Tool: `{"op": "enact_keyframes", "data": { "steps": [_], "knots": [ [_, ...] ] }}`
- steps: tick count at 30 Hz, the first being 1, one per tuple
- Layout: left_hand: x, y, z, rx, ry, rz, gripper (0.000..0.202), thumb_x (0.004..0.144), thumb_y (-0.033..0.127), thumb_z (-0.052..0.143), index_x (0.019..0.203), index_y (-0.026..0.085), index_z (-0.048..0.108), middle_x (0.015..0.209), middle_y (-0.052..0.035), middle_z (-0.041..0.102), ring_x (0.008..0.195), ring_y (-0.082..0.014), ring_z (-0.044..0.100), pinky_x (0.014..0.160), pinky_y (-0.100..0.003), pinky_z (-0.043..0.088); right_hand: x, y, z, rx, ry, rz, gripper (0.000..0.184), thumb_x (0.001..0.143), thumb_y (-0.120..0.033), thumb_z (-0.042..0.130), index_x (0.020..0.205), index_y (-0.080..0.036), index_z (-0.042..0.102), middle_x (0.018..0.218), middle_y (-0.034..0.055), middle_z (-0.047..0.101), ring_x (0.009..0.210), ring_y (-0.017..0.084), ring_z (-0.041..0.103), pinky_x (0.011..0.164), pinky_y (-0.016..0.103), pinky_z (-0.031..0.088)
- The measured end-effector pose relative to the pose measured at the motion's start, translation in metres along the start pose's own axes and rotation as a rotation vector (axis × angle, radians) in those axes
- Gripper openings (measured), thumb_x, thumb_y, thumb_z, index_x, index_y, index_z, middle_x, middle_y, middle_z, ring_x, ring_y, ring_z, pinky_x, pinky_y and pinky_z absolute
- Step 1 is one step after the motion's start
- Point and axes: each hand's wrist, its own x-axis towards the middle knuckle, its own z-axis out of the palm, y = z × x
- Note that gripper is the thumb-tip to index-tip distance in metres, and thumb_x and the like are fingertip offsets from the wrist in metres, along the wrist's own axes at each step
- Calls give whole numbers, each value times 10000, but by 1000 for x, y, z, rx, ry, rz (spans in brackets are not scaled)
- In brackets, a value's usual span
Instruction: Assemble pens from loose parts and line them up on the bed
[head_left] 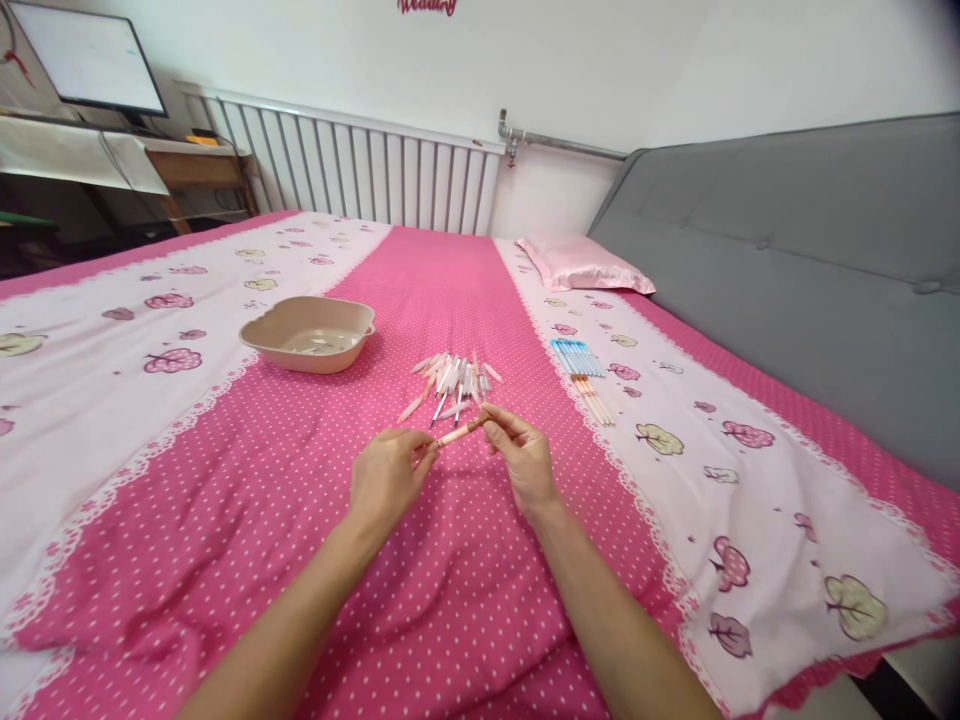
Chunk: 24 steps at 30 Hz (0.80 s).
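Between my two hands, above the pink bedspread, a slim peach pen (456, 435) with a brown end is held nearly level. My left hand (391, 470) pinches its left tip. The fingers of my right hand (521, 450) close round the brown end. Just beyond my hands lies a loose pile of pen parts (454, 380), pale pink, clear and white, with some dark-tipped refills among them. To the right, a row of blue-capped pens (577, 358) lies side by side. Directly below that row are several peach pens (592, 398) with brown ends.
A beige plastic basin (307, 335) stands on the bed at left, with small bits inside. A pink pillow (585, 264) rests near the grey headboard (787, 220). Behind the bed are a white radiator (352, 165) and a desk with a monitor (90, 55).
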Motion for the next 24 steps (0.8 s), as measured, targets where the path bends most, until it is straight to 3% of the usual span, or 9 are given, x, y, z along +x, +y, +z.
{"op": "enact_keyframes", "data": {
  "steps": [24],
  "knots": [
    [-1, 0, 2, -2, 10, 15, 202, 800, 328, 519, 846, 212, 678, 789, -30, 692, 737, -182, 608, 575, -250, 383, 1, 3, 1, -38, -8, -10, 251, 676, -338, 711, 885, -202, 690, 850, 34, 686, 660, 106, 570, 530, 199, 404]
  ]
}}
